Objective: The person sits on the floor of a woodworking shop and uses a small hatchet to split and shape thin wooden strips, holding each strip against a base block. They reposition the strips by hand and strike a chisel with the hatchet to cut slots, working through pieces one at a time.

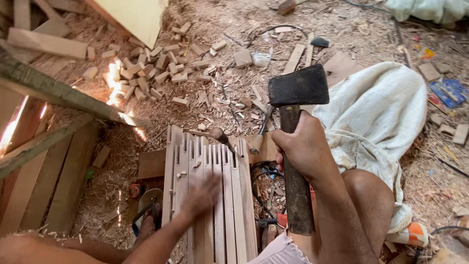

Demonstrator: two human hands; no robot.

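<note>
My right hand (302, 146) grips the wooden handle of a hatchet (298, 88), its dark iron head raised above the work. My left hand (201, 195), blurred with motion, rests on a row of pale wooden slats (229, 195) that lie side by side with notched far ends. A small chisel-like tool (221, 137) lies at the far end of the slats. My bare knee (364, 195) is at the right, beside the hatchet handle.
Wood chips and sawdust cover the floor. Several small cut blocks (146, 73) are heaped at the back left. A white sack (381, 107) lies at the right, and timber beams (44, 88) cross the left. A sandal (146, 208) sits near my foot.
</note>
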